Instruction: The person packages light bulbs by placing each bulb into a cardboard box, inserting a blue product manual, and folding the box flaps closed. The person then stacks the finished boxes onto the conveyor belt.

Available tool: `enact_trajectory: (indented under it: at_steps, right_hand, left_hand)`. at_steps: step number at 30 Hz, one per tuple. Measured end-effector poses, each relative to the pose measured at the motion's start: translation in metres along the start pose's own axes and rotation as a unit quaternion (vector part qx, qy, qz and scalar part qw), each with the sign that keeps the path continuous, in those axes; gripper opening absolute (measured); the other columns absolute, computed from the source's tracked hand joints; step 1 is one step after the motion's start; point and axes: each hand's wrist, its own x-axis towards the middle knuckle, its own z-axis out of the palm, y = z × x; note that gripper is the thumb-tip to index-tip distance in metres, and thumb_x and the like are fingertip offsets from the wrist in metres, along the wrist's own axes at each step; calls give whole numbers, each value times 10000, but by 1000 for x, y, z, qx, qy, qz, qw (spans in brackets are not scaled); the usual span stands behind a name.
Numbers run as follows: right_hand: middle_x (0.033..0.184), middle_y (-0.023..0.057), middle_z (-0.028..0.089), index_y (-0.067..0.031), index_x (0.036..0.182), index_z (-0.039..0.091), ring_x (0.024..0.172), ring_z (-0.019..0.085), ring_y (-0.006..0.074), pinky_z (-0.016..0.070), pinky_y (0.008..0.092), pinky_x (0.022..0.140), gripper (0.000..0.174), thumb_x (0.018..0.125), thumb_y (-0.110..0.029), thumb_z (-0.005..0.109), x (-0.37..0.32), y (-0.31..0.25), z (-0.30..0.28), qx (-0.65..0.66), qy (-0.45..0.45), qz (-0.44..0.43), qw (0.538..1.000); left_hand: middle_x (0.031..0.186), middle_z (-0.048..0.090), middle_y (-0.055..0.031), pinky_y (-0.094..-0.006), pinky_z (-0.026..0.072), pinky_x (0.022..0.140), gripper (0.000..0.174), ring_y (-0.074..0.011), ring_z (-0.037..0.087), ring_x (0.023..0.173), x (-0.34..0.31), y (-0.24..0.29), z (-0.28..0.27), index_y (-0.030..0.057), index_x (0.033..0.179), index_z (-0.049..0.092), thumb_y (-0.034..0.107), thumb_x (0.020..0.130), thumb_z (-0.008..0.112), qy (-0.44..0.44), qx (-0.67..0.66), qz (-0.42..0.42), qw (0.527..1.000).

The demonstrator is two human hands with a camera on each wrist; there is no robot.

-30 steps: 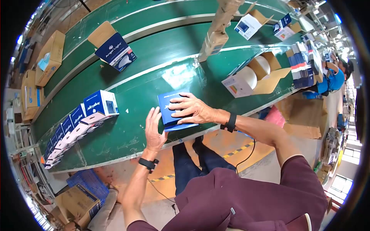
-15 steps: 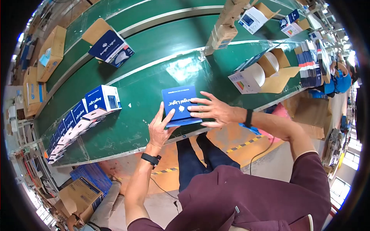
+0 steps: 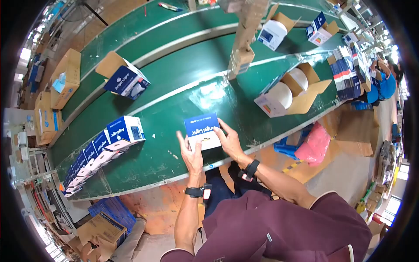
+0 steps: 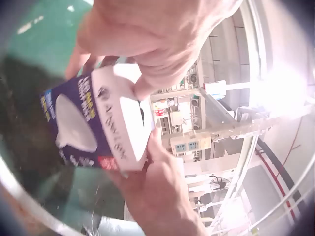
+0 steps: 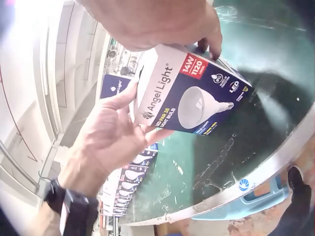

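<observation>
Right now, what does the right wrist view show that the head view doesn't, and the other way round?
Only the right wrist view shows the bulb picture and the red 14W label on the side of the held box. Only the head view shows the maroon shirt and the open carton with two white round things in it. Both show the left hand and right hand holding that box, the row of boxes and the green table.

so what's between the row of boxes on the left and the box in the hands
Green tabletop with a small white speck, then the left hand gripping the box; the head view shows this.
</observation>
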Motion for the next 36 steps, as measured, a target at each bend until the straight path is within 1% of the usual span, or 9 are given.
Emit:
enact_trajectory:
  at_steps: [1,5,15,20,25,27,30,33,36]
  right_hand:
    - [1416,200,659,81,1526,475,1267,618,178,476,302,1073,602,1050,-228,674,-3,-3,4,-9,29,-3,1000]
    - [1394,233,666,7,1571,440,1272,658,260,495,348,1065,684,997,-236,724,1,-8,9,-35,8,0,999]
    - [1301,126,702,-14,1589,446,1124,660,162,533,298,977,717,953,-132,757,16,-23,14,91,-68,89,990]
    - [1223,95,738,-72,1580,486,1050,668,154,547,318,922,708,947,-199,779,40,-11,62,86,-54,29,994]
    - [1229,107,740,62,1578,421,1043,682,147,555,305,910,819,937,-259,817,80,-14,132,29,-58,13,998]
    - [1212,150,757,-12,1561,491,1062,704,170,553,325,933,806,910,-345,830,89,-14,166,-19,-49,25,998]
    - [1255,162,742,-52,1536,536,1133,695,201,534,355,979,754,908,-357,820,93,-23,223,-19,-68,-25,997]
    - [1311,185,711,-35,1532,532,1222,677,299,497,416,1062,805,896,-448,804,96,-33,266,-99,-27,-3,995]
    - [1410,254,632,-24,1547,508,1285,631,379,464,435,1119,874,884,-516,795,102,-61,265,-89,-69,24,993]
  left_hand:
    - [1475,572,-208,-325,495,1070,736,-194,605,1262,8,4,-12,-53,1622,327,94,1010,709,-51,67,8,996]
    - [1369,657,-136,-301,493,1057,648,-172,622,1209,39,26,-19,-81,1559,442,35,987,723,-136,-11,-111,984]
    - [1419,656,-102,-263,536,976,618,-138,649,1185,50,10,-18,-16,1522,538,47,952,768,-49,-88,-223,970]
    - [1318,722,-112,-275,531,983,475,-137,671,1129,76,-5,-49,-44,1457,591,129,1022,667,52,-83,-185,978]
    - [1258,743,-181,-311,548,881,553,-211,707,1055,143,25,-113,-85,1480,540,146,1000,689,85,303,-15,949]
    - [1449,602,-292,-412,489,1100,703,-403,628,1299,175,89,-144,-69,1526,467,196,942,754,146,269,118,945]
    - [1588,448,-305,-427,464,1141,898,-437,564,1366,271,105,-205,-47,1604,332,149,873,815,233,316,188,900]
    - [1361,673,-174,-370,548,1008,820,-250,697,1130,324,132,-228,-56,1535,441,108,849,860,153,97,68,981]
    - [1169,757,-92,-331,554,962,469,-185,706,1042,384,73,-238,-17,1253,686,139,851,871,62,43,59,995]
